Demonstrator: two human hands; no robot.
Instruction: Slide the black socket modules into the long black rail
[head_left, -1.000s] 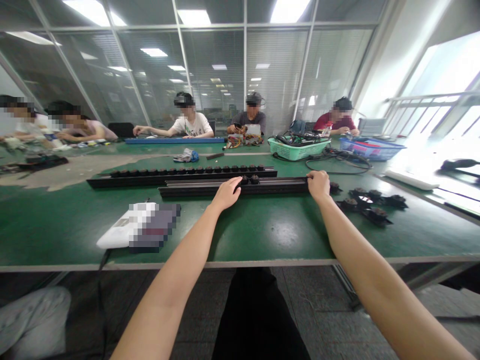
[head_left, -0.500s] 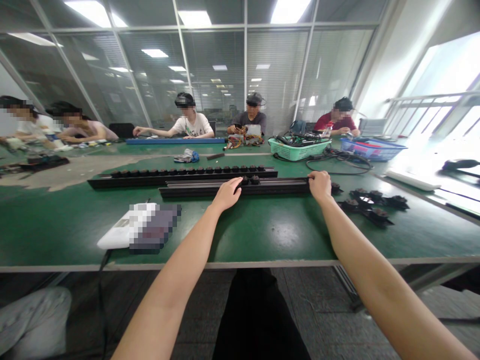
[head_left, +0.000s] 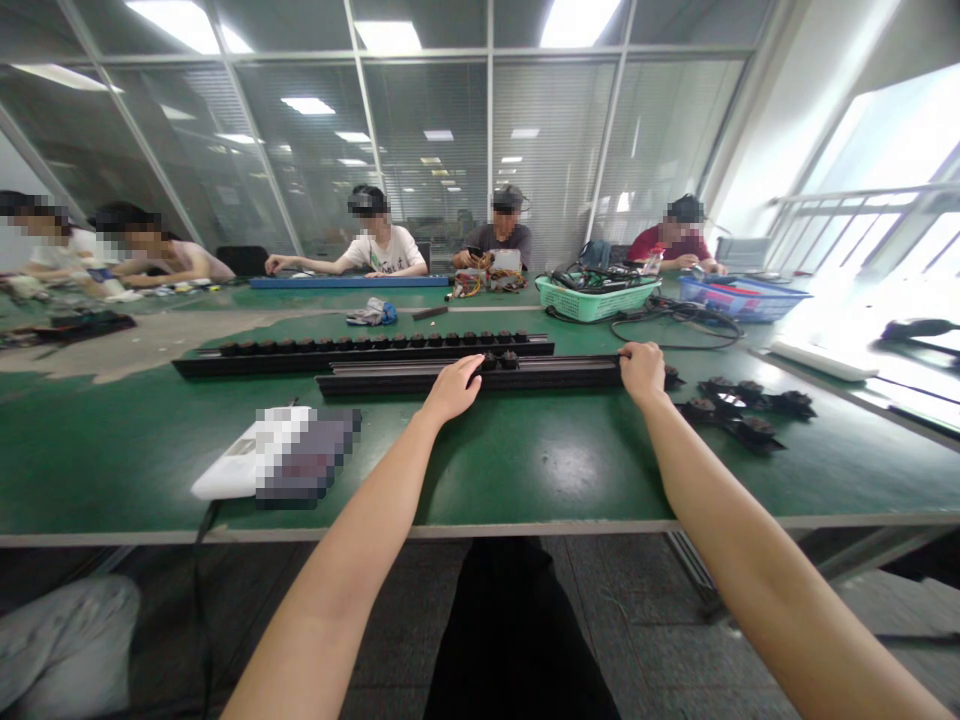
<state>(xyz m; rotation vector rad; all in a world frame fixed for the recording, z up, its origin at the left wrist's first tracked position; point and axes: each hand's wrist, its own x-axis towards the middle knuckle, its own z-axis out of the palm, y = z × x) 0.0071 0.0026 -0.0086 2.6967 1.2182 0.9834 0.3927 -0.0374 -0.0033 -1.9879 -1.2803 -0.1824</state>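
A long black metal rail (head_left: 555,374) lies across the green workbench (head_left: 540,470) right in front of me, with a pair of small dark knobbed parts on it near the middle. My left hand (head_left: 452,390) rests palm down over the rail, fingers curled on it. My right hand (head_left: 643,372) grips the rail's right end. Just behind lies a second black rail (head_left: 360,360) with several knobbed parts in a row. To the right of my right hand, several loose black knobbed parts (head_left: 739,405) sit on the bench.
A white object, partly pixelated (head_left: 285,453), lies front left with a cable dropping over the bench edge. Behind are a green basket (head_left: 598,298), a blue basket (head_left: 742,298), and loose cables. Several co-workers (head_left: 379,235) sit across the bench.
Both hands stay on the rail. The whole view shifts only slightly.
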